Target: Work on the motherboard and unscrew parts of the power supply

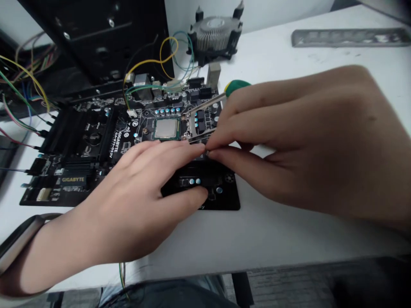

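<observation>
White table (308, 233) is lying under everything, incl. both my hands. Black metal case (131, 30) is standing past my left fingers, at the far edge of the board. Mobo, a GIGABYTE board (230, 199), is lying flat right under my left fingers, w/ its near right corner poking out b/w my hands.

My right hand (305, 145) is pressing thumb & index tips tog. over the board; can't tell what's b/w them, tips too small & dim. My left hand (138, 196) is reaching across the board, fingers lying close tog., thumb spreading away nr the front edge; its index tip is sitting right by my right fingertips. Dark watch (21, 241) is showing on that wrist.

Finned cooler (214, 36) is standing on the table, well beyond my fingers; grey strip (349, 37) is lying far past my right knuckles. Green/yellow handle (237, 87) is peeking out behind my right fingers; can't tell if they're gripping it. Metal frame (192, 124) is sitting open just beyond my fingertips. CPU (167, 128) is resting on the board, just past my left fingers. Thin yellow wire (144, 63) is looping farther beyond them.
</observation>
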`<action>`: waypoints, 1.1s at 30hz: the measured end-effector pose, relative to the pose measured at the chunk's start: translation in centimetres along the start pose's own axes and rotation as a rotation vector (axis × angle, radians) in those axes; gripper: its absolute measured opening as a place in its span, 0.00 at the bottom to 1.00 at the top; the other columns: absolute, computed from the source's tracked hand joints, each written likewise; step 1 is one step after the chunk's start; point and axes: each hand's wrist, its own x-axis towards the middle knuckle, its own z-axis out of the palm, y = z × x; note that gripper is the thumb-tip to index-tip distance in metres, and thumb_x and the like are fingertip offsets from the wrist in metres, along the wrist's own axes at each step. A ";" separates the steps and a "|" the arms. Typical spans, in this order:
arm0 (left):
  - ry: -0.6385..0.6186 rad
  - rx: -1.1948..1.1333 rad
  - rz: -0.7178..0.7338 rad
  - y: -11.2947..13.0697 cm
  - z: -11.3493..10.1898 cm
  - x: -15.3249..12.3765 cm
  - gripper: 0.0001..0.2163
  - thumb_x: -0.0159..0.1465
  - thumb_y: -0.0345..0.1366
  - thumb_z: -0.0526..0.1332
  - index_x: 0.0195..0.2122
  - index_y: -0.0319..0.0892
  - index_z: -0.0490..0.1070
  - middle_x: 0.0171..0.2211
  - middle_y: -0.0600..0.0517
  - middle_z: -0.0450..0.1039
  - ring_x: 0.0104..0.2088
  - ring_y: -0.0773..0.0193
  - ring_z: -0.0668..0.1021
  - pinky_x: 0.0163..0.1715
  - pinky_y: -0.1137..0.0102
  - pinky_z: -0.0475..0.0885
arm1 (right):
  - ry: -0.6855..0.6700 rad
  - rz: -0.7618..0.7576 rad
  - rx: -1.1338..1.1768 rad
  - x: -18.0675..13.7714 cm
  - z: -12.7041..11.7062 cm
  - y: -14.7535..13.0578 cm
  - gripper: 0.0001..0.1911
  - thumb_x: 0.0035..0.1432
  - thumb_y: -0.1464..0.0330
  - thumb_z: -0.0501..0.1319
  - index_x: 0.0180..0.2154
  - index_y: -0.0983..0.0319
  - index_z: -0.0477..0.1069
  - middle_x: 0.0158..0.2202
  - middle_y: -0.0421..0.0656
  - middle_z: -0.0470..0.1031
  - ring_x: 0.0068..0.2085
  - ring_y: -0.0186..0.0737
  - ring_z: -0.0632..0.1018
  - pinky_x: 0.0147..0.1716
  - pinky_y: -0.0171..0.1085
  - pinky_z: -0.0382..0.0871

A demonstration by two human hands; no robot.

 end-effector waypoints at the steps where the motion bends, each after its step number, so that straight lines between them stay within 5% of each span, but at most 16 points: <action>1: 0.000 -0.013 -0.060 0.1 0.1 0.1 0.12 0.70 0.38 0.53 0.53 0.48 0.66 0.57 0.49 0.72 0.57 0.57 0.75 0.58 0.55 0.72 | -0.008 0.000 -0.014 0.1 0.1 0.0 0.13 0.54 0.76 0.57 0.21 0.61 0.73 0.28 0.39 0.78 0.27 0.30 0.72 0.23 0.38 0.56; 3: -0.001 -0.033 -0.141 0.3 0.4 0.3 0.16 0.69 0.43 0.56 0.56 0.46 0.65 0.54 0.51 0.74 0.55 0.60 0.76 0.60 0.59 0.71 | -0.022 0.008 -0.032 0.2 0.2 0.0 0.13 0.54 0.76 0.57 0.20 0.61 0.73 0.28 0.38 0.78 0.26 0.30 0.71 0.24 0.38 0.56; 7: 0.004 -0.003 -0.073 0.3 0.8 0.0 0.12 0.69 0.40 0.56 0.53 0.48 0.66 0.54 0.53 0.73 0.56 0.61 0.75 0.59 0.63 0.71 | 0.019 0.038 -0.028 0.2 0.2 -0.1 0.12 0.53 0.75 0.58 0.21 0.60 0.73 0.28 0.37 0.78 0.29 0.32 0.74 0.26 0.37 0.57; 12: -0.028 0.057 0.063 0.2 0.5 -0.3 0.09 0.67 0.32 0.54 0.48 0.48 0.67 0.58 0.50 0.69 0.57 0.53 0.73 0.56 0.56 0.74 | 0.033 0.034 0.011 0.1 0.0 -0.2 0.11 0.51 0.75 0.59 0.20 0.60 0.73 0.27 0.37 0.77 0.30 0.34 0.75 0.27 0.39 0.56; 27: 0.049 0.033 0.069 0.2 0.2 -0.5 0.09 0.63 0.26 0.54 0.43 0.43 0.66 0.54 0.46 0.71 0.55 0.56 0.75 0.55 0.58 0.76 | 0.043 0.046 0.000 0.2 0.1 0.1 0.10 0.51 0.73 0.59 0.21 0.59 0.75 0.27 0.37 0.77 0.27 0.31 0.72 0.26 0.39 0.54; 33: -0.035 -0.078 -0.146 0.3 0.0 0.3 0.14 0.67 0.36 0.50 0.53 0.48 0.66 0.53 0.50 0.75 0.52 0.57 0.77 0.53 0.58 0.77 | 0.081 0.094 0.009 -0.3 -0.4 -0.6 0.11 0.53 0.74 0.59 0.22 0.58 0.75 0.29 0.36 0.78 0.30 0.32 0.75 0.28 0.39 0.60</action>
